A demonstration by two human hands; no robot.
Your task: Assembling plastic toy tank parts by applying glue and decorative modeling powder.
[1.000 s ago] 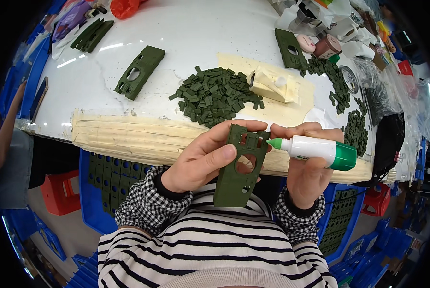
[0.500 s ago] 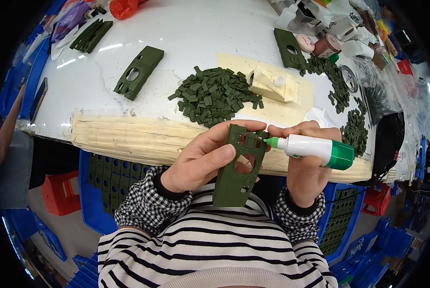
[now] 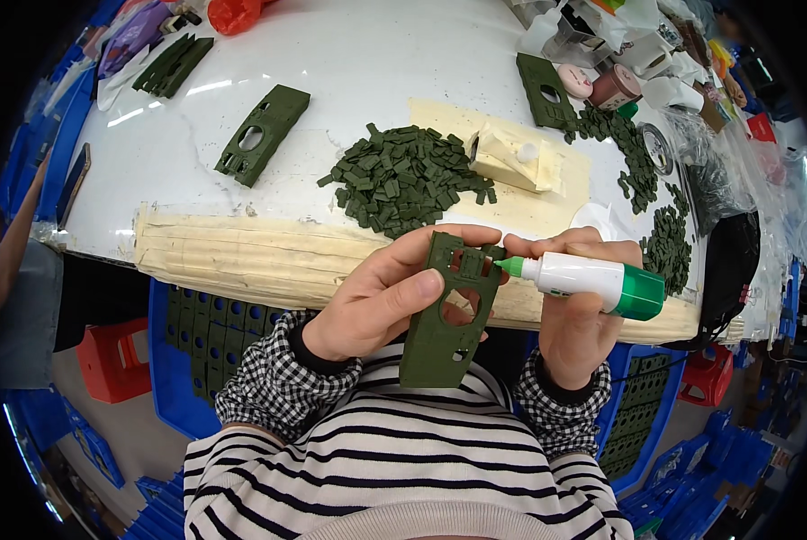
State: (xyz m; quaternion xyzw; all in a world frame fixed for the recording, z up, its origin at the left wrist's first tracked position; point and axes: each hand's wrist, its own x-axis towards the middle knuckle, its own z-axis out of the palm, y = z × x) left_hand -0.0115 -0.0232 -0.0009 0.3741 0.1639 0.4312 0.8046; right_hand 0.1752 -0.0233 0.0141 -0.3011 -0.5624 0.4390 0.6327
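My left hand grips a dark green plastic model hull, with a large round hole, held upright in front of my chest. Closed around a white glue bottle with a green base is my right hand. The bottle lies sideways, its green nozzle at the upper right edge of the hull; whether the tip touches is too fine to tell. Just beyond my hands is a heap of small dark green plastic pieces. Some fingers of the left hand are hidden behind the hull.
Another green hull lies at left on the white table, one more at right. A tape-covered block sits beside the heap. Padding lines the table's front edge. Blue bins of hulls stand below. Clutter crowds the right.
Hardly anything differs. Both hands keep the hull and the glue bottle in the same pose, while the table's contents appear shifted very slightly in the picture.
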